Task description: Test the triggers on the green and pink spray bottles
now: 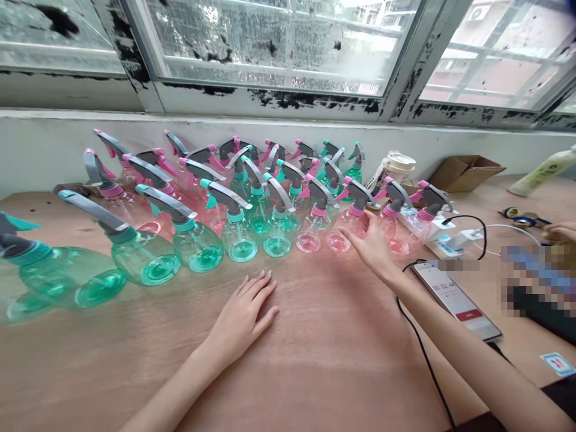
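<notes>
My left hand (243,309) lies flat on the wooden table with its fingers stretched out, in front of the green spray bottles and holding nothing. Farther right, my right hand (371,243) is at a clear pink spray bottle (342,231) in the front row, thumb across its front and fingers at its right side. That bottle stands upright on the table. To its left is another pink spray bottle (308,233); a green spray bottle (278,237) comes after that. More pink bottles (398,237) stand just right of my right hand.
Several green and pink spray bottles fill rows back to the wall under the windows. At right are a phone (454,300) showing a timer, a power strip (443,237), cables, a lidded cup (396,165) and a cardboard box (465,173). Another person's hand (562,229) shows at the right edge.
</notes>
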Available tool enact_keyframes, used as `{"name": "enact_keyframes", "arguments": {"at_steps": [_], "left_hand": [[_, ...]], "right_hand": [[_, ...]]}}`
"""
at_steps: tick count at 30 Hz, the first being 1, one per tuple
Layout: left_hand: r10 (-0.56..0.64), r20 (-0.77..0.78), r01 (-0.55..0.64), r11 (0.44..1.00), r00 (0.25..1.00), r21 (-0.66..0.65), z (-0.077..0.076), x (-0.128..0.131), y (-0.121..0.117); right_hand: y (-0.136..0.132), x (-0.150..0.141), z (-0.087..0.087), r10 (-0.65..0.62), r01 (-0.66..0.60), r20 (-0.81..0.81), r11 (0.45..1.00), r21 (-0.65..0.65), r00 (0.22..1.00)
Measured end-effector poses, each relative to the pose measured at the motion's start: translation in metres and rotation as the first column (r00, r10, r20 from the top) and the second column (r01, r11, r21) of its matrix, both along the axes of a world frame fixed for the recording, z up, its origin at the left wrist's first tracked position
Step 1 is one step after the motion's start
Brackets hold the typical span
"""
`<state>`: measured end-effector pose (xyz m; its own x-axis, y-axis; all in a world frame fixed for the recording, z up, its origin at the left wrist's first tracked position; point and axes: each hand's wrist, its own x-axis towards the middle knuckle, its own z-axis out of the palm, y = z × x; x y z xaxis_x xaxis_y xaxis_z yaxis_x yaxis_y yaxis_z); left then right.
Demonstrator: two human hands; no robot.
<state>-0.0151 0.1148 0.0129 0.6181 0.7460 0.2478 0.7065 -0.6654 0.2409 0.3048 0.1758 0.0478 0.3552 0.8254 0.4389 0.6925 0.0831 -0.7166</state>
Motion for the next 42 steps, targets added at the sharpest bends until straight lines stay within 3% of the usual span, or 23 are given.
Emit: {"name": "enact_keyframes", "arguments": {"at_steps": [6,9,13,21,24,28,31,35,39,42], "left_hand": [[0.000,-0.010,0.000,1.000,1.000,0.014,0.001,-0.001,0.001],[-0.001,-0.025,0.002,1.000,1.000,0.026,0.000,-0.002,0.002],[-0.004,-0.022,0.005,0.999,1.000,0.032,0.000,-0.002,0.004],[-0.003,-0.002,0.003,0.999,1.000,0.037,0.004,-0.002,0.003],[-0.004,-0.013,0.004,0.999,1.000,0.043,0.005,-0.002,0.003],[0.003,-0.031,-0.002,0.999,1.000,0.038,0.005,-0.001,0.003],[0.001,-0.018,0.000,1.000,1.000,0.029,0.005,-0.002,0.003],[-0.001,-0.007,0.001,0.999,1.000,0.033,0.003,-0.002,0.003],[-0.002,-0.016,0.003,0.999,1.000,0.035,0.003,-0.002,0.003],[-0.004,-0.020,0.005,0.999,1.000,0.032,0.005,-0.001,0.002]], "right_hand": [[-0.039,0.013,0.005,0.051,-0.032,-0.144,0.991,0.127,0.988],[-0.054,0.036,0.011,-0.093,0.112,-0.152,0.986,0.122,0.984],[-0.049,0.067,0.015,-0.285,0.287,-0.026,0.954,0.084,0.958],[-0.009,0.063,0.017,-0.269,0.282,0.193,0.958,-0.044,0.944],[-0.016,0.060,0.022,-0.304,0.341,0.275,0.935,-0.096,0.912],[-0.053,0.058,0.028,-0.291,0.380,0.393,0.910,-0.168,0.872],[-0.089,0.047,0.030,-0.199,0.283,0.374,0.941,-0.186,0.906],[-0.122,0.013,0.034,0.095,-0.031,0.242,0.966,-0.256,0.966],[-0.127,-0.019,0.046,0.320,-0.280,0.167,0.934,-0.223,0.933],[-0.124,-0.027,0.055,0.349,-0.307,0.119,0.912,-0.274,0.930]]}}
